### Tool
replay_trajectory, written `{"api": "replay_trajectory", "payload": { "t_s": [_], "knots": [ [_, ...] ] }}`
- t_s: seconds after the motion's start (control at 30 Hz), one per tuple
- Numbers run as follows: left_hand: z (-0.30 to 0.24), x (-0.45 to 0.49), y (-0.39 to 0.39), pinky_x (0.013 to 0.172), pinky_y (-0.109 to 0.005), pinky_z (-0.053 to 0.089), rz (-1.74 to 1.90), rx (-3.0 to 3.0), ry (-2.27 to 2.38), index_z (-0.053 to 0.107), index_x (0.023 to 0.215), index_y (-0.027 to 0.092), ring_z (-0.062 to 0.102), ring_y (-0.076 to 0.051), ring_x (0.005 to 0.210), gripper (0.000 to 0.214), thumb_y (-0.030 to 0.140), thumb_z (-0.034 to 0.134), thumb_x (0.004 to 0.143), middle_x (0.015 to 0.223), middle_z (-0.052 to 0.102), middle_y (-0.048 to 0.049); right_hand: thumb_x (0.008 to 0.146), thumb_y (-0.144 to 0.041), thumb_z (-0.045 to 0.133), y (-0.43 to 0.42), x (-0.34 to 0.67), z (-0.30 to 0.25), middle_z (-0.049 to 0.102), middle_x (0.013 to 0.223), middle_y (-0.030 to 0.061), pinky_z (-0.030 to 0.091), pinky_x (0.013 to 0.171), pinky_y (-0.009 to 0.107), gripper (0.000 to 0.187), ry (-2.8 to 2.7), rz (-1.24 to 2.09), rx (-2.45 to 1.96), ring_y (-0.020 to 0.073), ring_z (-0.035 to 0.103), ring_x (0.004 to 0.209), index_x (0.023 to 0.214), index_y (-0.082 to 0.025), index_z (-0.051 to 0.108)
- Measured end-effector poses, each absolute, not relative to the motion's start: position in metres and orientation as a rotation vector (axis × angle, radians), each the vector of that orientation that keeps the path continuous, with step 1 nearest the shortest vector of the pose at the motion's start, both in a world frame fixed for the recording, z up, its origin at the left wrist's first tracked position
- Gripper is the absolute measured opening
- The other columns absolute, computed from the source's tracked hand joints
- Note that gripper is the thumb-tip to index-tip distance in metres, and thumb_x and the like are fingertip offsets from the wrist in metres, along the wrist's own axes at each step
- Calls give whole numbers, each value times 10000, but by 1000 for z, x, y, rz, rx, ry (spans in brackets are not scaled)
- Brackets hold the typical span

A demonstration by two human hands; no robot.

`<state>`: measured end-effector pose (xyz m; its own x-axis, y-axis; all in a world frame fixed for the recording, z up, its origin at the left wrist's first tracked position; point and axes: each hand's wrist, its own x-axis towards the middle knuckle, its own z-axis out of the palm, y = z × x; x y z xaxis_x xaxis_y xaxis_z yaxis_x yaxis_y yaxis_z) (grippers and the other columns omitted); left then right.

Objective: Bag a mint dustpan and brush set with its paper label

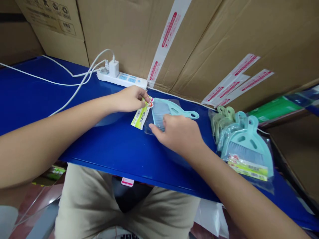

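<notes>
A light-blue dustpan with a small brush nested in it [173, 108] lies on the blue table, partly inside a clear plastic bag [149, 130]. My left hand [131, 99] pinches the top of a yellow-green and white label card [140, 117] between thumb and fingers, at the dustpan's wide edge. Across the near side of the dustpan rests my right hand [179, 132], fingers curled onto it. Its thumb points left along the bag's edge, and its other fingertips are mostly hidden. The dustpan's handle points right.
Several bagged dustpan sets [249, 144], blue and greenish, are stacked at the right. A white power strip [122, 79] with plugs and cables [81, 83] lies along the back, against large cardboard boxes [119, 33]. The table's front edge [139, 181] runs above my lap.
</notes>
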<state>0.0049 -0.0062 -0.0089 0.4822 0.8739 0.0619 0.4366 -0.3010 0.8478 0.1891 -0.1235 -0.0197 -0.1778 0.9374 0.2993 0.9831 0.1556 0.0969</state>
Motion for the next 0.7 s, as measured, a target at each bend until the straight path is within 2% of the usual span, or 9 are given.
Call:
{"api": "replay_trajectory", "payload": {
  "t_s": [0.13,0.23,0.43,0.57,0.7],
  "knots": [
    [-10,2,-3,796,-281,539,651,1828,1054,809,832,217,743,-230,918,213,91,747,673,902,806,-57,951,-297,619,-118,169,-24,735,740,170,309,535,334,243,-2304,-357,-2004,268,635,604,975,-135,798],
    [-7,1,-6,783,-263,524,555,1746,1049,803,814,210,737,-194,878,191,85,715,698,983,826,-62,938,-210,547,-118,169,-28,736,753,171,301,533,328,264,-2284,-356,-2024,259,619,595,975,-133,797],
    [-3,3,-12,756,-248,520,426,1703,1087,788,762,208,740,-173,801,115,121,712,759,925,833,-61,931,-242,512,-120,181,-39,681,675,127,228,514,314,249,-2192,-458,-1881,208,521,520,874,-171,744],
    [-4,5,-15,753,-241,530,415,1658,1026,766,735,217,747,-158,785,131,105,702,755,939,838,-51,942,-272,508,-119,185,-40,668,662,106,236,527,309,252,-2130,-444,-1836,195,502,535,861,-194,734],
    [-8,12,-17,743,-239,526,513,1619,987,759,767,206,724,-141,765,164,72,672,807,931,827,-41,951,-298,510,-119,186,-38,667,679,107,243,544,313,252,-2098,-409,-1832,199,503,552,876,-193,726]
  ]
}}
